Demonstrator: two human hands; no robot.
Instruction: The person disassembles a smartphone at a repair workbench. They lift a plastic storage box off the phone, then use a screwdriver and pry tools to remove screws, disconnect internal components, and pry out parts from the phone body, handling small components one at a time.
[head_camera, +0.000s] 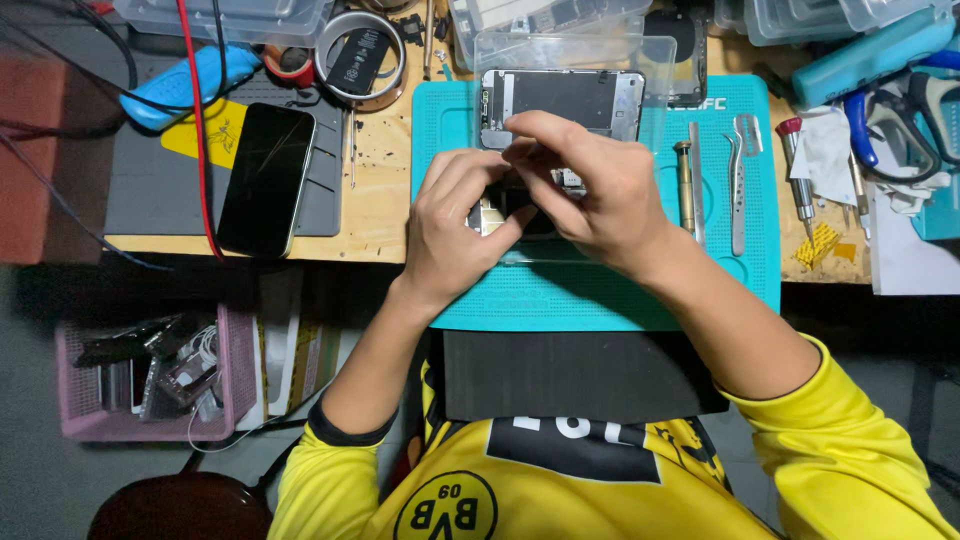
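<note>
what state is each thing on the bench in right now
opened phone: back off, insides showing, on the teal mat
left hand: fingers on the phone's lower part
right hand: fingers pinching at the phone
black phone: screen dark, lying flat
tweezers: lying unused
screwdriver: lying unused

The mat (600, 290) is teal with a fine dotted grid. The phone (266, 180) has a glossy black screen and lies on a grey pad (150, 200) with a yellow patch. The basket (235, 375) is pink, the cable (200, 130) red, the sleeves (850, 440) yellow with black cuffs.
</note>
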